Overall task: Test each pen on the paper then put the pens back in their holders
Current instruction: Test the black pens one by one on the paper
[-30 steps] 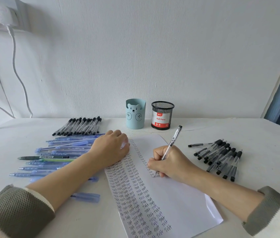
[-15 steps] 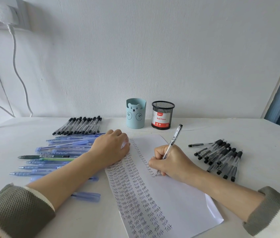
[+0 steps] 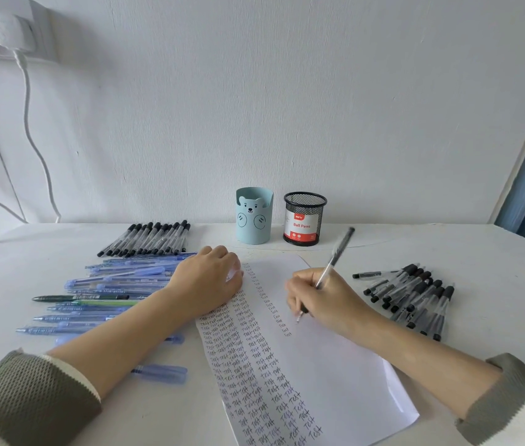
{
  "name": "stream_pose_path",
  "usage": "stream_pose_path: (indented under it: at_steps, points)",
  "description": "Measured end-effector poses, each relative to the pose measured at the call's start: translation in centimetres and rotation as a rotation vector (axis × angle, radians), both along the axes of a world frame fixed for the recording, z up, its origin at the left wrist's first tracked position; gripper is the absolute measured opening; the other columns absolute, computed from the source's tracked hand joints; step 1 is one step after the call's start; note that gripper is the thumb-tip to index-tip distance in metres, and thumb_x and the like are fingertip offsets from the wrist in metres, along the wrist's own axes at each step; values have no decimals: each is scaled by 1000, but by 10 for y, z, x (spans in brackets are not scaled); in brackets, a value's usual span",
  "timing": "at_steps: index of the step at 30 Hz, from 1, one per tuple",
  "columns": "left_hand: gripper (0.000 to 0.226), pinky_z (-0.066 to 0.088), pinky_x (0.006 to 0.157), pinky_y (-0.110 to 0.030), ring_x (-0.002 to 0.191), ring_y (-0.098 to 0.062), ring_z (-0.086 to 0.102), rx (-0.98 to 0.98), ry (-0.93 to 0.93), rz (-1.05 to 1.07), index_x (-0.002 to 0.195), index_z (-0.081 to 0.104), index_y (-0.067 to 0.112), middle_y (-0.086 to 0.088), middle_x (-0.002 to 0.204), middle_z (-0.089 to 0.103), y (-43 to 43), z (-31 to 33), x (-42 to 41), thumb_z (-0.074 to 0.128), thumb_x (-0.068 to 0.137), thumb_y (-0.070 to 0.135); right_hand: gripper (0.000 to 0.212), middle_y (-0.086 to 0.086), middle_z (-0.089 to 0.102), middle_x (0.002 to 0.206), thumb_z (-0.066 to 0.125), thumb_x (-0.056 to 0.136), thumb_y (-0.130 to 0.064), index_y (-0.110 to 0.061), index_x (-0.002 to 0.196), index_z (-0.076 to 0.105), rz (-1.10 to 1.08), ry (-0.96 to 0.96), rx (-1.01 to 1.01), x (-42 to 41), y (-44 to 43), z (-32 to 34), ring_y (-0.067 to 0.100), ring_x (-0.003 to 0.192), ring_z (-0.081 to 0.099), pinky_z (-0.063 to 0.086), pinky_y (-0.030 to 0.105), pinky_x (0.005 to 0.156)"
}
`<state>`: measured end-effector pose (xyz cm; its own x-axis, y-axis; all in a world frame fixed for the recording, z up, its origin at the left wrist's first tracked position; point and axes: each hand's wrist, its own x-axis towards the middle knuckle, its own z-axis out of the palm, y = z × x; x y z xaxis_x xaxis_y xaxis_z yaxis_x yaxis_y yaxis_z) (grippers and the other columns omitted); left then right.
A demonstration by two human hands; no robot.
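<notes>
Head view, right hand (image 3: 325, 300) gripping pen (image 3: 335, 255), tip below fingers

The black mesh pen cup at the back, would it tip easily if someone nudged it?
Probably yes: the black mesh pen cup looks empty, so it is likely light and would slide or topple. Its wire mesh looks stiff enough to keep its shape when gripped. Being round, it may roll once down.

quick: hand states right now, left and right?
Left hand: open, palm down, resting on the white sheet of paper.
Right hand: closed, gripping a clear-barrelled black pen in a writing hold.
</notes>
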<state>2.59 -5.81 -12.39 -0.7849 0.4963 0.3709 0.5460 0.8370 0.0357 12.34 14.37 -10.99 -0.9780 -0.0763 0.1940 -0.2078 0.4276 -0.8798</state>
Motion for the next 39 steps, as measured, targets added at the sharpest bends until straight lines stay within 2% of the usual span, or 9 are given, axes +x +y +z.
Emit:
stream_pose_path:
  at_steps: [8, 11, 14, 18, 22, 25, 33, 37, 39]
  points:
    - [31, 43, 72, -28, 104, -12, 48, 9, -3, -2, 114, 57, 27, 10, 113, 56, -1, -1, -1, 37, 99, 44, 38, -3, 42, 41, 38, 96, -53, -26, 120, 46, 9, 64, 38, 2, 12, 22, 18, 39, 41, 37, 23, 40]
    - [31, 42, 73, -28, 105, -12, 48, 4, -7, 5, 115, 57, 27, 10, 113, 55, 0, -1, -1, 37, 99, 44, 31, 1, 51, 44, 34, 102, -43, -24, 119, 52, -5, 179, 84, 0, 15, 21, 15, 43, 48, 42, 26, 49]
    - [31, 43, 74, -28, 106, -12, 48, 0, -11, 8, 116, 56, 28, 10, 114, 55, 0, 0, -1, 36, 99, 44, 25, -3, 68, 79, 43, 103, -33, -29, 121, 60, 62, 310, 252, -4, 20, 17, 19, 71, 60, 51, 37, 72]
    - [31, 41, 72, -28, 106, -13, 48, -2, -15, 6, 116, 56, 27, 10, 114, 55, 0, 0, -1, 36, 99, 44, 41, -17, 55, 90, 42, 103, -32, -29, 144, 44, 161, 355, 576, -6, 20, 6, -6, 86, 52, 39, 16, 77]
    - [31, 39, 71, -28, 106, -12, 47, 1, -9, 7, 116, 56, 28, 10, 113, 54, 0, -1, -1, 37, 99, 44, 30, -23, 50, 79, 42, 104, -32, -34, 133, 47, 200, 305, 689, -1, 15, 2, -9, 75, 49, 40, 18, 71]
    - [31, 41, 72, -28, 105, -12, 47, 0, -7, 3, 116, 56, 28, 10, 113, 55, 0, -2, -2, 36, 98, 44, 25, -19, 55, 98, 45, 103, -31, -36, 126, 52, 251, 336, 667, -3, 15, -1, -1, 89, 53, 47, 31, 84]
    - [30, 44, 75, -29, 106, -13, 48, 13, 2, -7, 115, 56, 27, 9, 114, 55, 0, -1, -2, 37, 98, 44, 37, -9, 47, 135, 49, 101, -37, -36, 138, 53, 310, 283, 729, -12, 15, -17, 7, 125, 38, 29, 21, 106]
    - [27, 43, 81, -29, 109, -13, 47, 41, -70, -28, 118, 56, 26, 7, 116, 56, -2, 1, -4, 41, 99, 39, 42, -5, 51, 135, 40, 98, -24, -32, 136, 56, 81, 301, 723, -23, 42, 4, 15, 124, 42, 32, 28, 107]
    - [26, 45, 89, -29, 107, -13, 52, 83, -105, -72, 121, 57, 24, 5, 117, 59, 0, 8, -3, 46, 99, 34, 49, -7, 50, 136, 36, 90, -22, -33, 131, 59, -115, 259, 974, -28, 63, 14, 19, 125, 43, 33, 30, 102]
